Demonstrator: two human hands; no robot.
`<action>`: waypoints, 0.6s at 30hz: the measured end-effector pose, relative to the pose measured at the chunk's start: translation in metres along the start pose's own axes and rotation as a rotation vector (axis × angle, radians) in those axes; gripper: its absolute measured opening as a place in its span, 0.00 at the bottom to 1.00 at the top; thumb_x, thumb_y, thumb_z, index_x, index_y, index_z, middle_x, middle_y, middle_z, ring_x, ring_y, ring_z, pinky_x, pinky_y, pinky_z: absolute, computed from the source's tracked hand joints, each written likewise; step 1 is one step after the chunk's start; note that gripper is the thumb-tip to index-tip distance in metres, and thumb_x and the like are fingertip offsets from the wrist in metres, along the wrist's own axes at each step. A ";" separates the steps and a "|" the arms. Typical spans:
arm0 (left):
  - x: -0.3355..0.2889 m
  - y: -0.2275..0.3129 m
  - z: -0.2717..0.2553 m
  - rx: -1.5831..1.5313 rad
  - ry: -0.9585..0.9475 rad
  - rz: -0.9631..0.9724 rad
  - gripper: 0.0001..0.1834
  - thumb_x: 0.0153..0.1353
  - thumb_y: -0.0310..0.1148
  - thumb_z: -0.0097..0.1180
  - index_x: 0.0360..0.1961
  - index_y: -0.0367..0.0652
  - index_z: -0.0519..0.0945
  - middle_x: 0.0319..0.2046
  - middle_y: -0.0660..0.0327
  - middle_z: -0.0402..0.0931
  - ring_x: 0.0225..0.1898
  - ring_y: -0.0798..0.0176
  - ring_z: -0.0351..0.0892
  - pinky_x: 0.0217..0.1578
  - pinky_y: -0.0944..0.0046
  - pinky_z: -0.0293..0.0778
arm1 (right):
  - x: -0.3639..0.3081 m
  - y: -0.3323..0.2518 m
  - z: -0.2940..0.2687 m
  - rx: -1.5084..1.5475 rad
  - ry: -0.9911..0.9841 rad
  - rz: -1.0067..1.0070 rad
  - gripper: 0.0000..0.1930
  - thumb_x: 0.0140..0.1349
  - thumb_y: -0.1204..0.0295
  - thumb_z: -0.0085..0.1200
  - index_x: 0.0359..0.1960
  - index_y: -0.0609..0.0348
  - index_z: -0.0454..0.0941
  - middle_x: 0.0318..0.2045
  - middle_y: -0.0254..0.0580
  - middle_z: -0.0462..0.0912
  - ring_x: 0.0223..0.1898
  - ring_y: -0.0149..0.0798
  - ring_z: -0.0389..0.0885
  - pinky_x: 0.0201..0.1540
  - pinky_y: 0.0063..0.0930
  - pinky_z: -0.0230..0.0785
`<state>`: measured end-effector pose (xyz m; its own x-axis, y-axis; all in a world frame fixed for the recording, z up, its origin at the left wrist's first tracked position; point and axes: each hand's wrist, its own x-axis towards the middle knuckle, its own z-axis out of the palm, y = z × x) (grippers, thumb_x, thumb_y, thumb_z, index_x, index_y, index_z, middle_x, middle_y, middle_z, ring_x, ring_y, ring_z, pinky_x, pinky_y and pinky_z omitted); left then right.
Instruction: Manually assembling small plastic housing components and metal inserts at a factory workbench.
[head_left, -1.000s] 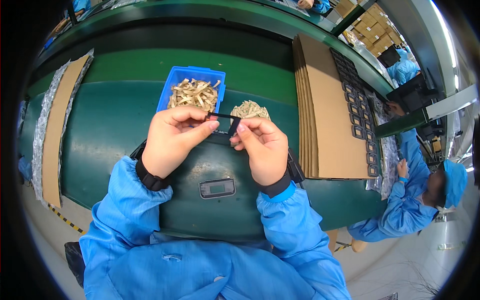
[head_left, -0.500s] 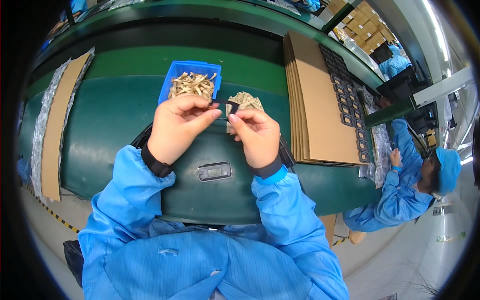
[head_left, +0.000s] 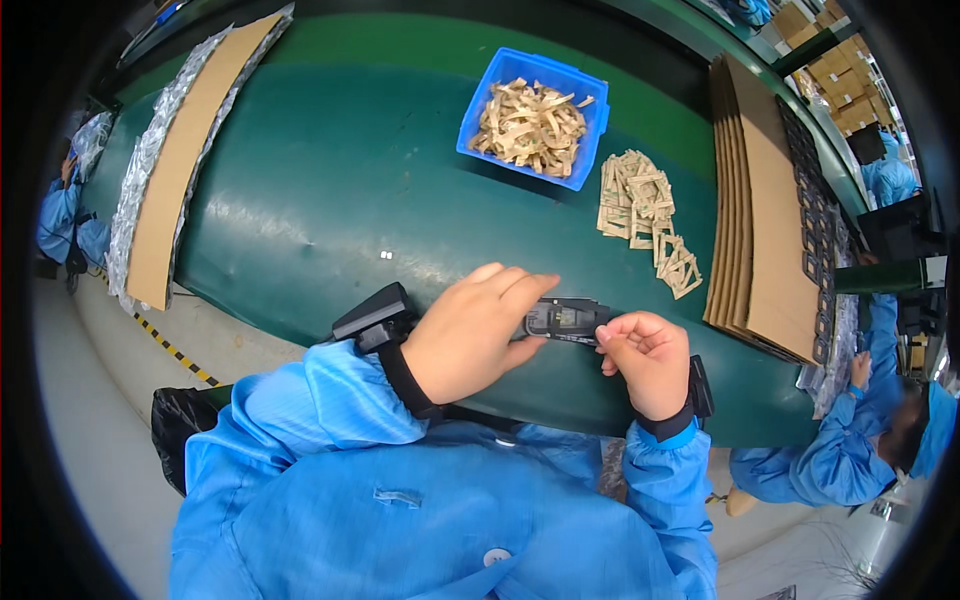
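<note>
A green table (head_left: 300,210) ran beneath everything. Taking the black housing between the two hands as the clock's centre, with twelve away from the body, a stack of cardboard sheets (head_left: 770,250) stood at two o'clock. A blue bin (head_left: 600,110) of tan paper strips (head_left: 530,125) sat near twelve, and a loose pile of tan paper frames (head_left: 638,200) lay at one.

The left hand (head_left: 470,335) was clamped on the left end of the black housing (head_left: 562,318), thumb along the near edge, fingers at the far one. The right hand (head_left: 648,365) had thumb and forefinger drawn together at the opposite end — whether they pinched the corner or some thin part there, I could not tell.

Handling it well seemed to call for a firm left hold and light, even fingertip pressure from the right, clear of the housing's middle.

The housing lay at three o'clock from the left hand and ten from the right, touching both. Smallest of all, two white bits (head_left: 387,255) lay toward ten o'clock — well apart from it.
</note>
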<state>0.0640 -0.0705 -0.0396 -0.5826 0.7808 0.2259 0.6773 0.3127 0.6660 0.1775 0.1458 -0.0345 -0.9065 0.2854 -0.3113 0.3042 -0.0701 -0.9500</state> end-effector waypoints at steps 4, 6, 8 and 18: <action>-0.004 0.001 -0.001 -0.031 0.024 -0.045 0.35 0.48 0.34 0.74 0.59 0.39 0.75 0.48 0.53 0.79 0.48 0.47 0.77 0.51 0.53 0.74 | 0.006 -0.002 0.007 -0.064 0.018 0.049 0.03 0.64 0.78 0.63 0.33 0.65 0.82 0.24 0.36 0.84 0.22 0.22 0.78 0.26 0.17 0.71; -0.007 -0.001 0.000 -0.044 0.096 -0.008 0.32 0.48 0.33 0.74 0.56 0.40 0.77 0.46 0.54 0.80 0.47 0.48 0.78 0.50 0.54 0.75 | 0.008 -0.002 0.010 -0.097 0.016 0.030 0.03 0.64 0.78 0.63 0.33 0.65 0.83 0.24 0.36 0.84 0.22 0.22 0.77 0.25 0.16 0.70; -0.007 -0.002 -0.002 -0.026 0.075 0.001 0.29 0.48 0.33 0.73 0.53 0.41 0.79 0.46 0.55 0.80 0.46 0.49 0.79 0.49 0.54 0.76 | 0.008 -0.007 0.014 -0.151 0.027 -0.001 0.03 0.64 0.79 0.63 0.32 0.65 0.83 0.23 0.33 0.83 0.22 0.20 0.76 0.25 0.15 0.67; -0.005 0.005 0.012 0.150 0.060 0.114 0.20 0.51 0.32 0.70 0.47 0.42 0.85 0.45 0.57 0.81 0.43 0.54 0.81 0.42 0.60 0.79 | 0.004 0.009 0.012 -0.176 0.146 -0.149 0.04 0.60 0.82 0.65 0.28 0.64 0.82 0.23 0.26 0.82 0.24 0.15 0.72 0.25 0.12 0.64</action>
<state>0.0758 -0.0665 -0.0457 -0.5209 0.7837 0.3385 0.7972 0.3048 0.5211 0.1726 0.1349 -0.0443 -0.8973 0.4153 -0.1493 0.2282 0.1471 -0.9624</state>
